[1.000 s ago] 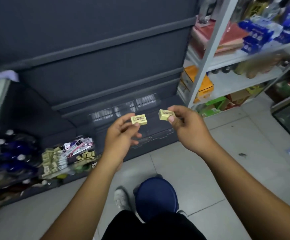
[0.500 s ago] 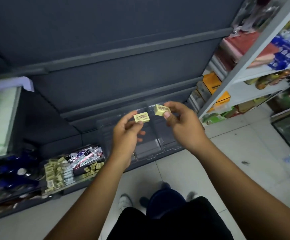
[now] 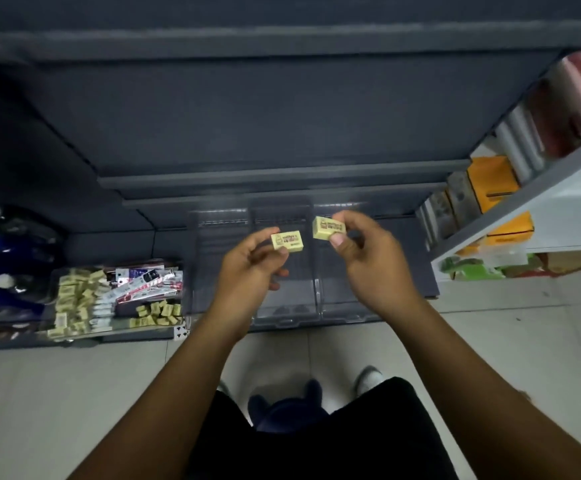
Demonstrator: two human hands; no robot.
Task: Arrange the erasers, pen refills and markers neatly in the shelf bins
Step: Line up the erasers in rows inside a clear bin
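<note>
Bins (image 3: 283, 317): clear plastic, directly beneath both grips.
Heap (image 3: 77, 299): loose erasers and packets, well left of the grips.
Left hand (image 3: 247, 268): pinches left eraser (image 3: 287, 241) at the fingertips.
Right hand (image 3: 368, 261): pinches right eraser (image 3: 328, 229), just beside the other.
Risk: both pinches look light, so an eraser released from this height could bounce crooked or clear the rim.

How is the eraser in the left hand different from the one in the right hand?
The left hand's eraser sits lower and shows its wide printed face; the right hand's eraser is held higher and turned, showing a side too. The left hand pinches its eraser from below; the right hand grips its one at the right end. Both are small yellow printed blocks, not touching.
</note>
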